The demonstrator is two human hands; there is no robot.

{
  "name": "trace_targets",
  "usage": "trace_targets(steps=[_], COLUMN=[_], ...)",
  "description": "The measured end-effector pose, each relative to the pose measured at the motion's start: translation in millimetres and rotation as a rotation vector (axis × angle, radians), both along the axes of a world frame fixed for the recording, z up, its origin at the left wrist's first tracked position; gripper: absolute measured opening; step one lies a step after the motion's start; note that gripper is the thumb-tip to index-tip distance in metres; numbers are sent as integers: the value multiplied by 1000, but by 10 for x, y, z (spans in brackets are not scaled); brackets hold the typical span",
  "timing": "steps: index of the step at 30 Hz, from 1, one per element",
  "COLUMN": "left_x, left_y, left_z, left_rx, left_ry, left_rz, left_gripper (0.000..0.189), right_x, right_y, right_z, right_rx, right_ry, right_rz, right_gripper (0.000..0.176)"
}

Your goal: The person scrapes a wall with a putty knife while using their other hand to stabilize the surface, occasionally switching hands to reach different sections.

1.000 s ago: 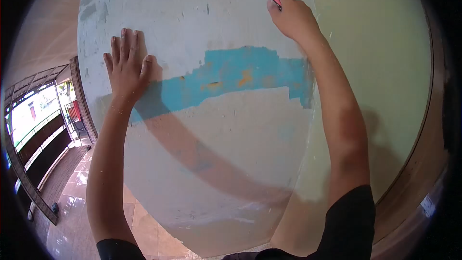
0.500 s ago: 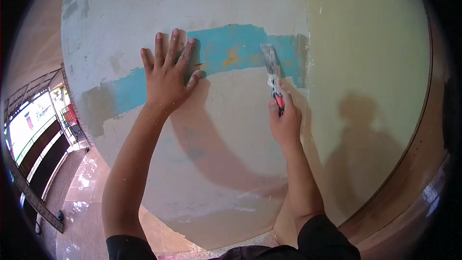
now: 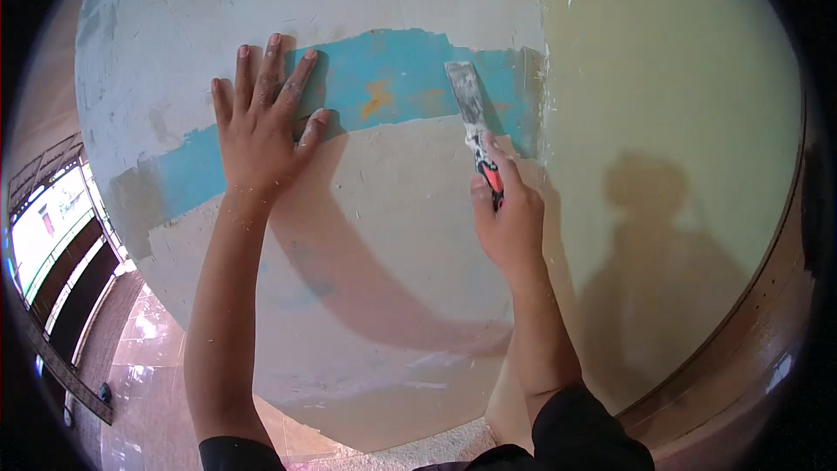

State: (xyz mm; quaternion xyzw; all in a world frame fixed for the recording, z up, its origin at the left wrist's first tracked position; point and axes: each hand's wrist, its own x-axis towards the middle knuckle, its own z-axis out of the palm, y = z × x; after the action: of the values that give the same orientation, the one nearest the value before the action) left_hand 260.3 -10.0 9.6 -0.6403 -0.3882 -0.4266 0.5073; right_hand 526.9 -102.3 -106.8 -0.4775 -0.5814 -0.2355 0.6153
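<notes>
At the left, a tiled floor (image 3: pixel 144 384) shows beyond the wall (image 3: pixel 410 244). Next comes the left hand (image 3: pixel 263 144), laid palm-in on the wall over the blue patch (image 3: pixel 370 87), its fingers spread apart and pointing up, the forearm rising from below. To its right, the scraper (image 3: pixel 476 122) lies in the right hand (image 3: pixel 513 209), its blade extending up beyond the fingers over the right part of the patch; the fingers are closed around its black-and-red handle. No writing is readable on it. Farthest right, a shadow (image 3: pixel 649 270) falls on the yellowish-green wall section (image 3: pixel 680 78).
</notes>
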Motion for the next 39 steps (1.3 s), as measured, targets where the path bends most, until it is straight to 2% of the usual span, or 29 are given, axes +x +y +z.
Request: trace_targets(steps=[3,6,11,17,20,26,31,33,36,39], left_x=[-1,-9,-22,-57,-68,-55,-46,-58,-36,-43], left_y=[19,33,77,124,164,156,120,131,119,105], left_z=[2,-8,-30,-22,-31,-29,-37,-28,-46,-51], left_rx=[22,17,63,65,83,110,82,94,86,67], left_ry=[-4,0,12,8,18,22,4,15,5,0], left_rz=[9,32,36,72,81,46,68,48,36,37], left_gripper=[67,66,63,64,66,65,64,63,62,62], right_x=[181,210,272,432,502,571,661,712,737,726], right_y=[98,32,89,-20,31,-71,-31,1,-37,-54], right_z=[-114,159,-102,189,-33,244,24,108,290,143], right_rx=[84,-62,18,-8,67,-51,18,105,32,35], right_ry=[-8,91,50,2,21,81,62,-18,36,57], right_rz=[-38,-31,4,-90,-10,-17,-19,-107,-142,-110], right_gripper=[52,53,54,52,52,53,51,49,47,45])
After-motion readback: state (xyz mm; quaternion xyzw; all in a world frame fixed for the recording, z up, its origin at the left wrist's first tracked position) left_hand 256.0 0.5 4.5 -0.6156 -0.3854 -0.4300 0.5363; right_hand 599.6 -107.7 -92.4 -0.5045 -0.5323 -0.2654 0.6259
